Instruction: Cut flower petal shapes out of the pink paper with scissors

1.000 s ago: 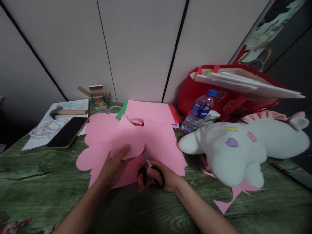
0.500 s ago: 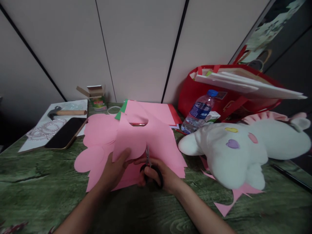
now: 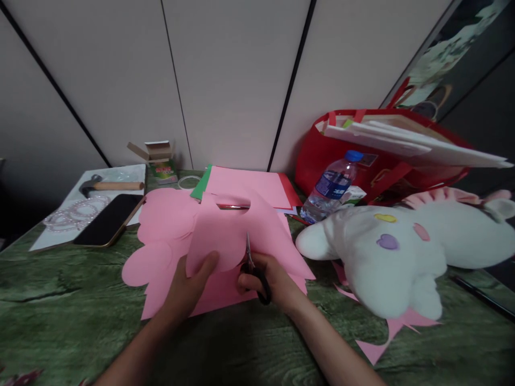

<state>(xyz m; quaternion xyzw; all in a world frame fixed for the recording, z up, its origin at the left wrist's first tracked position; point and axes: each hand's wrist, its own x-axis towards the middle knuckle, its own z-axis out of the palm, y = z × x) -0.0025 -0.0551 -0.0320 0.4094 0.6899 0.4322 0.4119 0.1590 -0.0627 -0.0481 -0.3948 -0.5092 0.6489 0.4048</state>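
My left hand (image 3: 195, 279) pinches the lower left edge of a pink paper sheet (image 3: 221, 236), thumb on top and fingers hidden beneath. In my right hand (image 3: 267, 281) is a pair of scissors (image 3: 256, 273) with black handles, fingers through the loops. The blades point away from me, at a curved cut running through the sheet. Under it lies a stack of pink paper (image 3: 225, 289). Rounded pink paper cutouts (image 3: 167, 214) rest to the left of the sheet.
A phone (image 3: 108, 220), a beaded string (image 3: 80, 212) and a hammer (image 3: 116, 186) lie left. Behind are a small box (image 3: 163, 166) and coloured sheets (image 3: 249, 182). A bottle (image 3: 332, 185), a red bag (image 3: 314, 155), a white plush toy (image 3: 374, 268) and pink scraps (image 3: 374, 348) are right.
The scissors have moved slightly up along the cut, and their blades look closer together. The held sheet bends more and its right part has shifted right. My left hand still grips the edge.
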